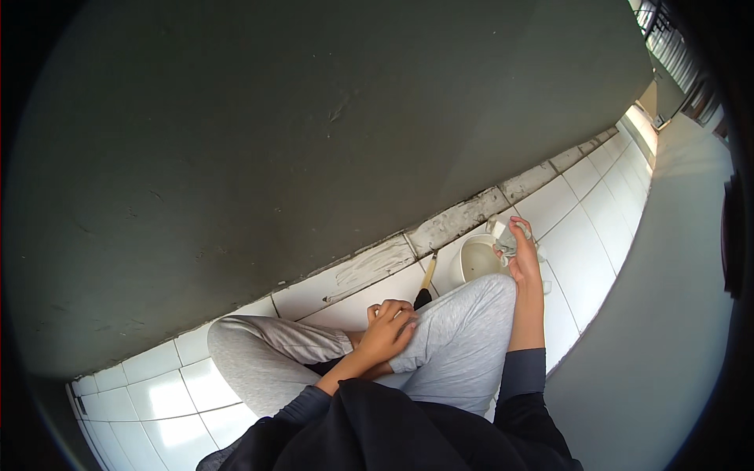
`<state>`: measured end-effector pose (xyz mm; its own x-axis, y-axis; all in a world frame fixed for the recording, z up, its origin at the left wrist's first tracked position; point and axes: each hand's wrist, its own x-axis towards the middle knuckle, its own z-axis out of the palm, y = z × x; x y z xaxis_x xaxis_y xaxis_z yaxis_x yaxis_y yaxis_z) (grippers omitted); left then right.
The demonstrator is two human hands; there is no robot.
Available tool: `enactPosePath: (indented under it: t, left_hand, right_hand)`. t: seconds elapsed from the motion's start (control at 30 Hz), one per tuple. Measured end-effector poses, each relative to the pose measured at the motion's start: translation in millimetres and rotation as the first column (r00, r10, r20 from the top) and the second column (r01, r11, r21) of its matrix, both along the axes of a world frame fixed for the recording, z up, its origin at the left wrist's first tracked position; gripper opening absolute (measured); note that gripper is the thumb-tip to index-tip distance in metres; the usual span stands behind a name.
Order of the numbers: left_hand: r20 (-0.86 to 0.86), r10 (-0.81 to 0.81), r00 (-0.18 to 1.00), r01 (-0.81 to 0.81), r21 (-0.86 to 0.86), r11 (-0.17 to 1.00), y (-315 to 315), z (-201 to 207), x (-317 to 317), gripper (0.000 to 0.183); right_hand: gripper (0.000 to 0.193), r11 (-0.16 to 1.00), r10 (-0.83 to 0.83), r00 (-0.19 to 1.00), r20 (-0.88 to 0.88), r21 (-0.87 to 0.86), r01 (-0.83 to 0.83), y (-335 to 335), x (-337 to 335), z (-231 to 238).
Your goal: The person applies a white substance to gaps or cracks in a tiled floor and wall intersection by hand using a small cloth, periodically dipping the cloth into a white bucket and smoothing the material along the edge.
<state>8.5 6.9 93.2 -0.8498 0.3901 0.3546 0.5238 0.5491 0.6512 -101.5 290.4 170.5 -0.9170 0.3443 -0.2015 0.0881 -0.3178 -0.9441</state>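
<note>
Above a white round bucket (460,265), my right hand (521,253) grips a pale grey, crumpled wet-looking cloth (506,245). A small white piece shows beside the cloth, too unclear to name. Greyish water (476,261) stands inside the bucket. My left hand (387,328) rests loosely over my crossed lower legs, its fingers a little bent and apart, holding nothing I can see. Just past it lies a slim tool with a tan handle (429,272) and a dark tip, pointing to the skirting; its kind cannot be made out.
Skirting tiles (459,222) run along the foot of a dark grey wall (259,149); some are stained, one smeared with grey streaks (373,267). White floor tiles (585,235) surround my crossed legs (463,337). A grey surface (644,345) borders the tiles at the right.
</note>
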Motion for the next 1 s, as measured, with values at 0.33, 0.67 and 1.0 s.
enactPosePath:
  t: [0.33, 0.67, 1.0]
  left_hand:
    - [0.748, -0.091, 0.658, 0.039, 0.086, 0.996, 115, -40, -108, 0.059]
    - [0.641, 0.036, 0.767, -0.002, -0.054, 0.999, 155, -49, -121, 0.054]
    - [0.774, -0.025, 0.632, -0.161, 0.163, 0.973, 135, -56, -155, 0.036]
  right_hand:
    - [0.044, 0.266, 0.148, 0.728, 0.669, 0.682, -0.681, 12, -25, -36]
    - [0.05, 0.147, 0.091, 0.636, 0.766, 0.621, -0.77, 25, -45, -58]
    - [0.038, 0.04, 0.092, 0.859, 0.504, 0.86, -0.508, -3, -50, -64]
